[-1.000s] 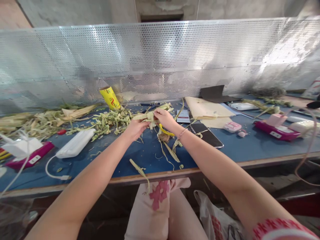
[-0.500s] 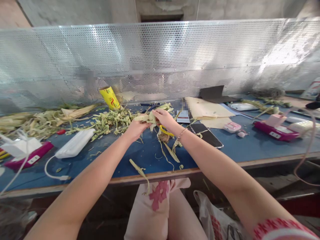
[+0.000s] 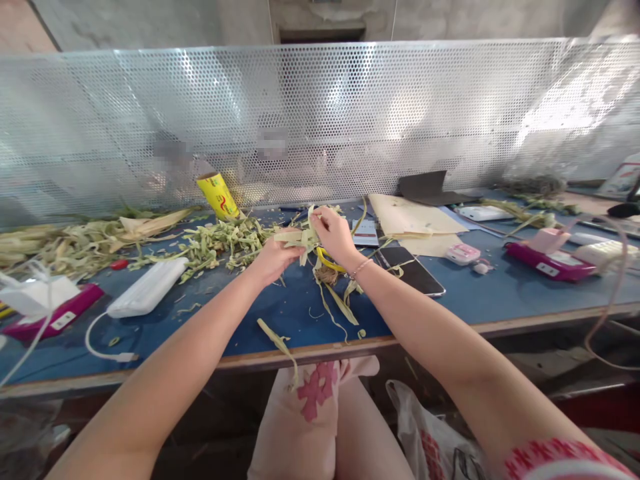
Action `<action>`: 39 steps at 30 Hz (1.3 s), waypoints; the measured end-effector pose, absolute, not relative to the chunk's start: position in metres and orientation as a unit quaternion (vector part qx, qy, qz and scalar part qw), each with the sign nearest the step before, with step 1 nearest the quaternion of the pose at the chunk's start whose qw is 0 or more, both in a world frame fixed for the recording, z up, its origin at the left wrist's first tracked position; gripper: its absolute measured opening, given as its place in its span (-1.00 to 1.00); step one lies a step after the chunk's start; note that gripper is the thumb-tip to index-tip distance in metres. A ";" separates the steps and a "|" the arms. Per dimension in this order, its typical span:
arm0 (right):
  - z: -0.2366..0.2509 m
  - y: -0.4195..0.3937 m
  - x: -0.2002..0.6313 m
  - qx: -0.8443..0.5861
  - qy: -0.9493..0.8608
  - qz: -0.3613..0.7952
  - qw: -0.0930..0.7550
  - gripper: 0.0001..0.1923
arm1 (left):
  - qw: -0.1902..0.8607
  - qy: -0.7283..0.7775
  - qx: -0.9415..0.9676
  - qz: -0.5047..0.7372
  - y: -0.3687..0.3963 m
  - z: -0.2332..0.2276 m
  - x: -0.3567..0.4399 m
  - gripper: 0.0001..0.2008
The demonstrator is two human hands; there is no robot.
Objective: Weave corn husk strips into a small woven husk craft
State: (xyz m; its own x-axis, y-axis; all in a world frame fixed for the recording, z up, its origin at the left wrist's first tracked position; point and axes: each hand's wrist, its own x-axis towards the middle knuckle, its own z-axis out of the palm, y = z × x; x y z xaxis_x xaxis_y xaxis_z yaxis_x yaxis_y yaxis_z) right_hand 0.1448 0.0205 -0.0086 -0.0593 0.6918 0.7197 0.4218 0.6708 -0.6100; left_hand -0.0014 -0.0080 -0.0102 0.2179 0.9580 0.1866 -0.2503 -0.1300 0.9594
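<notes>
Between my two hands, above the blue table, is a pale green strip of dried husk [image 3: 293,238], folded or crossed with another strip. My left hand [image 3: 274,259] grips its left part, thumb on top. Fingers of my right hand [image 3: 334,235] pinch an upright end of the strip [image 3: 312,220]. Just below my right hand lie a yellow ring-shaped thing [image 3: 327,260] and a small brown coil of cord [image 3: 327,275], partly hidden. Loose husk strips [image 3: 343,305] trail from there toward the table edge. A heap of short knotted husk pieces [image 3: 225,243] lies left of my hands.
A yellow tube [image 3: 219,195] leans by the perforated metal screen [image 3: 320,120]. On the left are a white power bank [image 3: 147,288] and a magenta power strip [image 3: 63,313]. A dark phone [image 3: 413,270], brown paper [image 3: 415,217] and pink case [image 3: 463,253] lie right.
My right hand has shifted slightly up and right, and the strip end in its fingers now stands more upright. My left hand stays nearly in place, still holding the husk.
</notes>
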 end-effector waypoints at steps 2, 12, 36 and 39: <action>-0.008 0.018 0.144 -0.391 -0.721 0.098 0.564 -0.80 | 0.589 0.324 0.522 0.525 -0.010 -0.008 0.000 -0.73; -0.009 0.006 0.131 -0.413 -0.723 0.088 0.547 -0.80 | 0.453 0.387 0.517 0.615 -0.008 -0.015 0.012 -0.84; -0.008 0.004 0.128 -0.386 -0.703 0.150 0.579 -0.81 | 0.054 0.498 0.615 0.609 0.001 -0.015 -0.008 -0.69; -0.008 0.010 0.132 -0.382 -0.683 0.160 0.602 -0.82 | 0.086 0.489 0.611 0.616 0.002 -0.017 -0.008 -0.70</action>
State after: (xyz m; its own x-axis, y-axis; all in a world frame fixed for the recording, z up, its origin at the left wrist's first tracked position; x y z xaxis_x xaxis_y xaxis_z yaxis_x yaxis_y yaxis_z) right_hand 0.1319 0.0099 -0.0082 0.0151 0.7143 0.6997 0.3284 0.6574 -0.6782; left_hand -0.0076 0.0015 -0.0168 -0.2389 0.7042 0.6686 0.4916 -0.5061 0.7087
